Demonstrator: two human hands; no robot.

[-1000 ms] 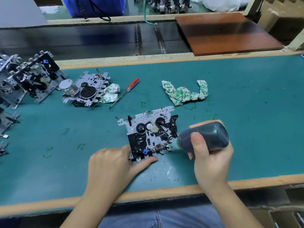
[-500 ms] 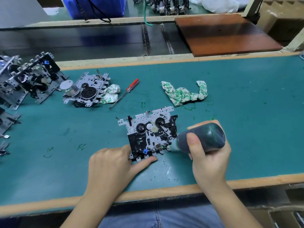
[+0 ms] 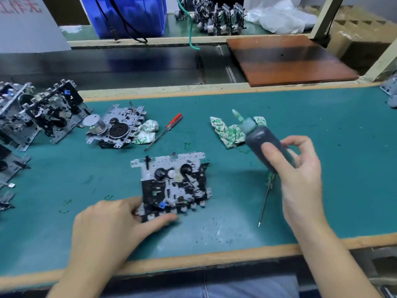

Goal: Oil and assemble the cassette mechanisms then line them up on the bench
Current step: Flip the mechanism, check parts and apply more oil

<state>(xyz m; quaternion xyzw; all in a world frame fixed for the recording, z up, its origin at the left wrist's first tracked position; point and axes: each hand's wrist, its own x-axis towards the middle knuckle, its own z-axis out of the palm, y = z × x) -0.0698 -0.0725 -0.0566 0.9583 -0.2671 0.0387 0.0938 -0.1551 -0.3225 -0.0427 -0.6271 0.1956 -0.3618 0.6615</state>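
Observation:
A cassette mechanism (image 3: pixel 175 183) lies flat on the green bench mat (image 3: pixel 335 160), near the front edge. My left hand (image 3: pixel 111 224) presses on its lower left corner, thumb along the bottom edge. My right hand (image 3: pixel 300 177) holds a dark oil bottle (image 3: pixel 261 140) lifted to the right of the mechanism, its green nozzle pointing up and away. Another mechanism (image 3: pixel 117 127) with a silver motor lies at the back left. More assembled mechanisms (image 3: pixel 38 112) stand at the far left.
A red-handled screwdriver (image 3: pixel 165 131) lies beside a wadded cloth (image 3: pixel 146 132). A green-printed rag (image 3: pixel 229 132) sits behind the bottle. A thin screwdriver (image 3: pixel 265 198) lies under my right hand. A brown board (image 3: pixel 287 59) and a blue crate (image 3: pixel 131 14) are behind the bench.
My right hand has lifted the oil bottle away from the mechanism's right edge, up and to the right, turning the nozzle upward. A thin screwdriver beneath it is uncovered. My left hand stays.

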